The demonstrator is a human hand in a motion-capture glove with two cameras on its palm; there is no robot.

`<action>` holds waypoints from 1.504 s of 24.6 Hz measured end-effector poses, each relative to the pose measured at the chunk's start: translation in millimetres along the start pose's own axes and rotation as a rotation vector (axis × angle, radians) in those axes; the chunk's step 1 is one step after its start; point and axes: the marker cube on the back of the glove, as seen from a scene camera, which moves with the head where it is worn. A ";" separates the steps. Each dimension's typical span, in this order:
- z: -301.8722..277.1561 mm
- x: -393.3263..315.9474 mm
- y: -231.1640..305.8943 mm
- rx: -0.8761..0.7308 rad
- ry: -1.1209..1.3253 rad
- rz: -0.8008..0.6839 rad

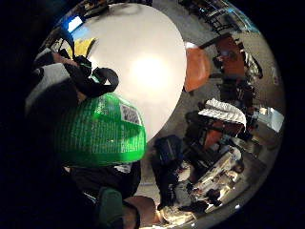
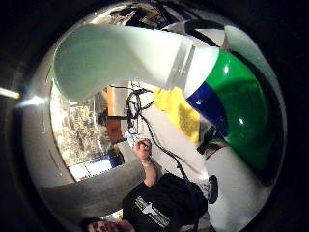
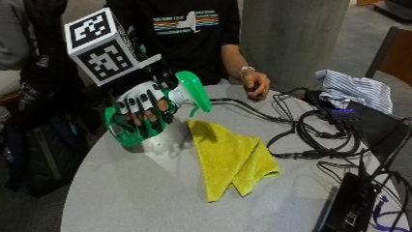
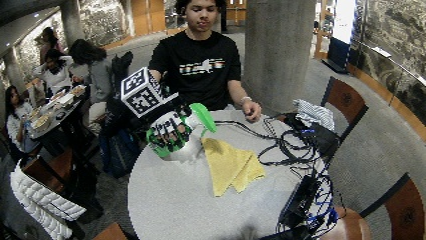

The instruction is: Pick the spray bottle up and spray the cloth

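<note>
Right hand (image 3: 143, 110) grips spray bottle (image 3: 138, 126), seemingly beside cloth (image 3: 230, 158).

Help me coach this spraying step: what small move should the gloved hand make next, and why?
Probably squeeze the trigger. The gloved hand already holds the bottle off the table, tilted, with its green nozzle just above the near edge of the cloth. Tipping the nozzle down a touch first may help.

The spray bottle (image 3: 151, 118) hangs above the table (image 3: 128, 193), the cloth (image 3: 231, 159) lying beside it.
</note>
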 end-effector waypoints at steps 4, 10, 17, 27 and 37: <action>4.6 0.8 0.7 -0.040 0.040 0.007; 17.0 -3.5 -0.7 -0.103 0.069 0.001; 20.1 -5.5 -0.9 -0.097 0.008 -0.022; 4.4 -23.1 27.5 0.161 -0.454 -0.229; 52.9 -123.8 66.4 0.397 -0.933 -0.551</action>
